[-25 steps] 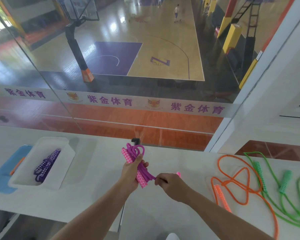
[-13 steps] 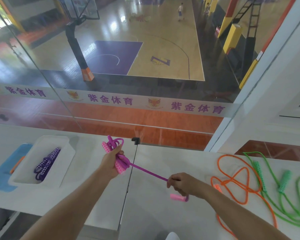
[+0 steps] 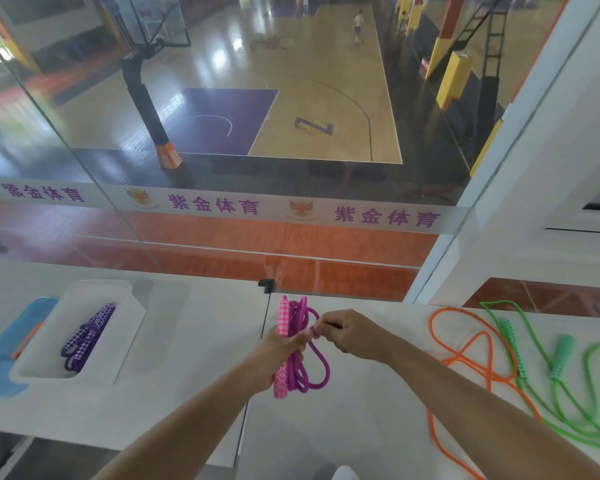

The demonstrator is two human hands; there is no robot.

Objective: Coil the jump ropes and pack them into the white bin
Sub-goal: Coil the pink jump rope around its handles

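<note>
The purple rope (image 3: 314, 362) looked like smooth, glossy plastic cord; its pink handle (image 3: 283, 318) bore a matt diamond print; the white bin (image 3: 125, 337) looked like smooth plastic; the table (image 3: 194, 341) was matt white; the green handles (image 3: 561, 355) appeared ribbed.

White counter (image 3: 174, 386) runs along a big glass wall (image 3: 84, 140), seam between two counter sections, small black bracket (image 3: 266, 285) at the glass base. A frosted strip (image 3: 222, 206) crosses the glass with purple Chinese characters and orange winged logos. Through the glass, seen from above: indoor basketball court (image 3: 319, 81), glossy wood floor, purple key, orange-red border band. Black hoop stand (image 3: 142, 98) with an orange base left of the key. Yellow-padded pillars (image 3: 452, 77) and a black ladder (image 3: 489, 50) on the right. Small figure far off on court. White wall and column (image 3: 534, 161) at right. Bright daylight glare from the left.
</note>
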